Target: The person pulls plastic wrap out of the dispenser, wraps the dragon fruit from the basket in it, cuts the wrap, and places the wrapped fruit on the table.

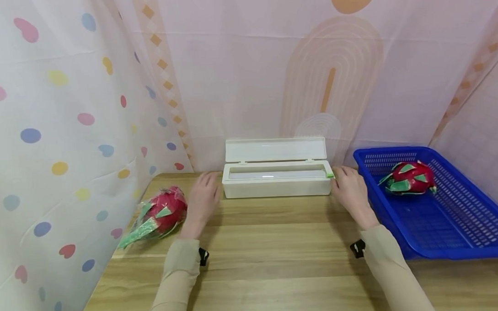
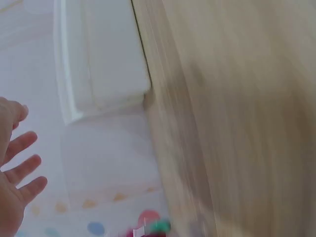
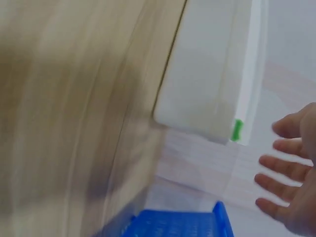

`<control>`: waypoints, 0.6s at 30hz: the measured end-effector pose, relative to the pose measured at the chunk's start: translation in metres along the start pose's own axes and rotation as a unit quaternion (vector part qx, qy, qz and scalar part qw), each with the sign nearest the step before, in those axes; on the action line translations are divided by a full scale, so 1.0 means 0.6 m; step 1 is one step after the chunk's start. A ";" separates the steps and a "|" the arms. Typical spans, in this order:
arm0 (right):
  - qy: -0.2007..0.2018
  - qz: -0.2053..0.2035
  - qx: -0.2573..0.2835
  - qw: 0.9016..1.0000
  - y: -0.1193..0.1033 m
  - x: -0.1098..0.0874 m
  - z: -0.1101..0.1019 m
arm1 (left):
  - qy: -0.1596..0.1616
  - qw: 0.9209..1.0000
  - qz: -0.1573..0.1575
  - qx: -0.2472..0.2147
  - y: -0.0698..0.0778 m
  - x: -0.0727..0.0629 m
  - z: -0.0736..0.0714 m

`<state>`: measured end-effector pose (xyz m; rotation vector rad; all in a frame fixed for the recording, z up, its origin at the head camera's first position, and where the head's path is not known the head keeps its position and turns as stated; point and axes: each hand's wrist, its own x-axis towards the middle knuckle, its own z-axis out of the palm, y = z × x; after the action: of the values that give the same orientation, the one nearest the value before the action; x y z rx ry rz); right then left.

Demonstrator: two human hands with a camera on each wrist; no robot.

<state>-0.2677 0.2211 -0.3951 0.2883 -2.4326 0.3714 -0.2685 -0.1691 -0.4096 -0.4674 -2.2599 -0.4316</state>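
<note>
A long white cling film dispenser box [image 1: 277, 188] stands at the back of the table with its lid [image 1: 276, 150] raised. A small green piece [image 1: 329, 174] sits at its right end. My left hand [image 1: 203, 198] is just beside the box's left end, fingers spread and holding nothing. At the right end is my right hand [image 1: 351, 191], its fingers also spread with nothing in them; whether it touches the box I cannot tell. Left of my left hand lies a red dragon fruit [image 1: 168, 209] with green scales, wrapped in clear film.
A blue plastic basket [image 1: 421, 252] stands on the right, with another dragon fruit [image 1: 412, 177] inside. The wooden table [image 1: 285, 250] reaches back to a patterned curtain [image 1: 238, 82]. A dotted curtain [image 1: 80, 157] hangs along the left side.
</note>
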 end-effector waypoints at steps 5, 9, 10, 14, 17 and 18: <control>-0.039 -0.038 0.009 0.998 -0.003 0.022 0.027 | -0.044 0.999 0.004 -0.001 0.016 0.021 0.036; -0.050 -0.065 0.003 0.997 -0.002 0.032 0.040 | -0.091 0.996 -0.005 0.010 0.023 0.033 0.054; -0.056 -0.066 -0.001 0.996 -0.003 0.034 0.042 | -0.101 0.995 -0.004 0.014 0.024 0.034 0.057; -0.086 -0.065 -0.019 0.994 -0.002 0.041 0.046 | -0.136 0.990 0.009 0.047 0.022 0.037 0.069; -0.098 -0.063 -0.021 0.993 -0.002 0.043 0.046 | -0.153 0.986 0.014 0.061 0.023 0.038 0.072; -0.099 -0.062 -0.019 0.993 -0.002 0.044 0.047 | -0.153 0.986 0.016 0.060 0.025 0.038 0.072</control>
<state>-0.3038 0.2078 -0.3989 0.4772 -2.5962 0.2521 -0.3031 -0.1327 -0.4177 -0.5363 -2.5519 -0.2175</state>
